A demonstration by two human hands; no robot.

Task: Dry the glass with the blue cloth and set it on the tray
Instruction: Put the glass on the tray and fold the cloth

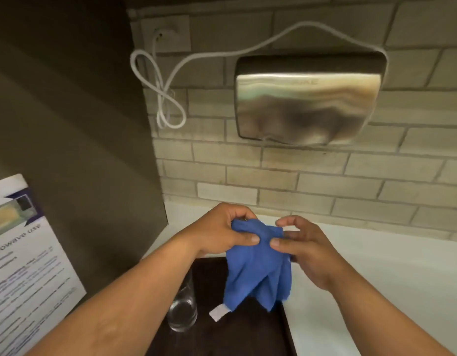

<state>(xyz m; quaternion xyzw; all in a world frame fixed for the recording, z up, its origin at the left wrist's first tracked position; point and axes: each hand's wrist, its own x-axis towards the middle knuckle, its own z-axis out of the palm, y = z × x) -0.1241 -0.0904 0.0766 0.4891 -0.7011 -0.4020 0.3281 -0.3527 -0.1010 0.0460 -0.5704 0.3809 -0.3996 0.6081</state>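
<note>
Both hands hold a blue cloth (258,265) up in front of me, above the dark tray (214,278). My left hand (222,231) pinches the cloth's top left corner. My right hand (302,246) grips its right side between thumb and fingers. The cloth hangs bunched, with a white label at its lower left corner. A clear drinking glass (182,308) stands upright on the tray's left part, partly hidden under my left forearm. Neither hand touches the glass.
A white counter (376,278) runs to the right of the tray. A steel hand dryer (307,98) hangs on the brick wall, its white cable (165,98) looped to a socket. A printed notice sheet (24,265) leans at the left.
</note>
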